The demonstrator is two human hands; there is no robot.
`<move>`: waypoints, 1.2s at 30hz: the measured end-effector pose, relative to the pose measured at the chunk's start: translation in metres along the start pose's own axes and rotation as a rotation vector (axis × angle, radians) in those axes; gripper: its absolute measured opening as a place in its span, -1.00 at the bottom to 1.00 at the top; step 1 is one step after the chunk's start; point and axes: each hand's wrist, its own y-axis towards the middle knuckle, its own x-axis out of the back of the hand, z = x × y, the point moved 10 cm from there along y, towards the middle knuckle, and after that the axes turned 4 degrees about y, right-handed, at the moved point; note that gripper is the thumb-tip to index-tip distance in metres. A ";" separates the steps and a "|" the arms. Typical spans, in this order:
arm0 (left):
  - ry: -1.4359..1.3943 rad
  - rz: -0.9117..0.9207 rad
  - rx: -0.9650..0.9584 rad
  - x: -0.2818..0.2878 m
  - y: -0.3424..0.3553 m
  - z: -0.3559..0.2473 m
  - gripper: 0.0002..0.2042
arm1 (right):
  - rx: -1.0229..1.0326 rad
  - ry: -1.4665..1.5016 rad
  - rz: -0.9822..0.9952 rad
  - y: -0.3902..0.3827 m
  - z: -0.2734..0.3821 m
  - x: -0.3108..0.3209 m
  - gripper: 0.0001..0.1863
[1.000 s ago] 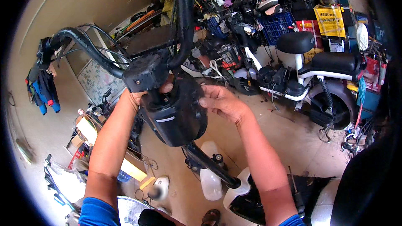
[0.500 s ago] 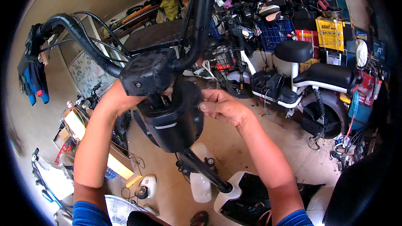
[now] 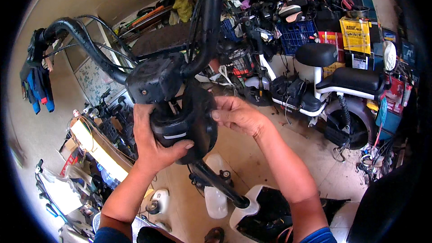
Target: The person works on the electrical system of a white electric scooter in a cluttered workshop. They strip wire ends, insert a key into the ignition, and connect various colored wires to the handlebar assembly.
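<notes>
A black scooter handlebar (image 3: 202,49) with cables rises from a boxy clamp cover (image 3: 153,78). Below the cover a black plastic housing (image 3: 184,123) with a pale strip surrounds the stem, and a black steering tube (image 3: 213,182) runs down to the scooter's white-and-black body (image 3: 254,211). My left hand (image 3: 155,144) is closed around the housing's left side, thumb across its lower front. My right hand (image 3: 234,117) pinches the housing's right edge with thumb and curled fingers; some fingertips are hidden.
A white-framed scooter (image 3: 333,85) with black seats stands at right. Behind it are a blue crate (image 3: 294,36), yellow cartons (image 3: 355,33) and piled parts. Wire-strewn boxes and boards (image 3: 96,146) line the left. Blue-black clothing (image 3: 36,90) hangs from the left handlebar end.
My left hand has come down from behind the clamp cover onto the housing's lower left front. My right hand stays at the housing's right edge. The camera's view has shifted slightly.
</notes>
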 end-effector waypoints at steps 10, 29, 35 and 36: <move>0.016 -0.010 0.000 0.001 0.000 0.000 -0.10 | 0.046 0.062 -0.053 -0.009 0.013 -0.012 -0.49; 0.017 -0.009 -0.029 0.000 0.003 -0.004 -0.11 | 0.018 0.038 -0.016 -0.003 -0.004 0.002 -0.47; 0.034 -0.017 -0.045 0.000 0.002 -0.004 -0.10 | 0.035 0.103 -0.008 -0.006 0.004 -0.009 -0.44; 0.028 -0.021 -0.044 -0.001 0.000 -0.002 -0.09 | 0.031 0.115 -0.009 -0.009 0.010 -0.015 -0.43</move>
